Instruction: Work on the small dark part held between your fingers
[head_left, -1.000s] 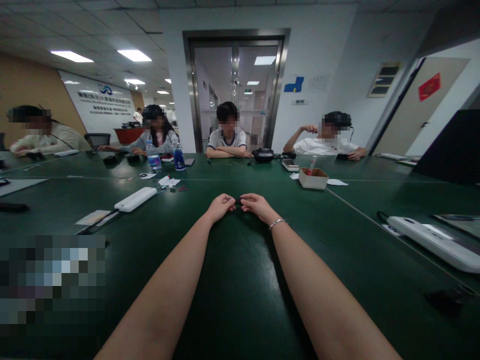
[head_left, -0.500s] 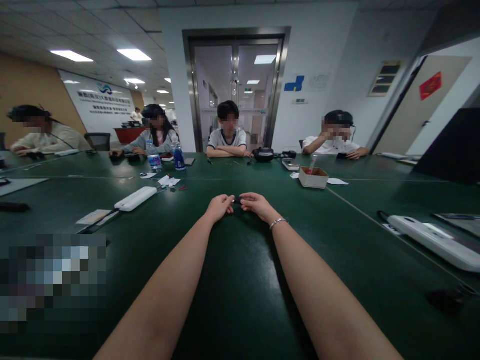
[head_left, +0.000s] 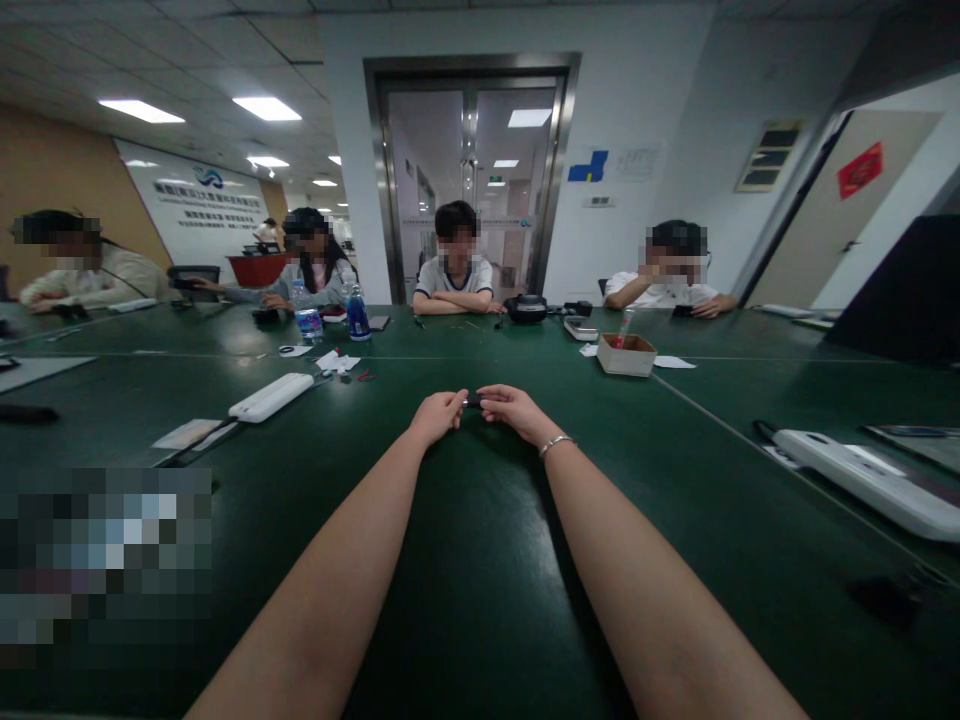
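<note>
A small dark object (head_left: 473,401), with a lighter, shiny bit at its left end, spans the gap between my two hands. Its exact kind is too small to make out. The fingertips of my left hand (head_left: 438,417) are pinched at its left end. My right hand (head_left: 514,411), with a silver bracelet (head_left: 556,444) at the wrist, has its thumb and fingers closed on the other end. Both hands are just above the green tabletop (head_left: 472,560), arms stretched forward. My fingers cover parts of the object.
A white power strip (head_left: 271,398) and paper scraps (head_left: 337,362) lie left; another white strip (head_left: 862,482) lies right. Beyond my hands stand a small box (head_left: 627,356), two bottles (head_left: 358,316) and a black headset (head_left: 526,309). Several people sit along the far side.
My hands stay nearly in place, with slightly more of the dark object showing between them. At the far left, a seated person's arm has reached outward to the left.
</note>
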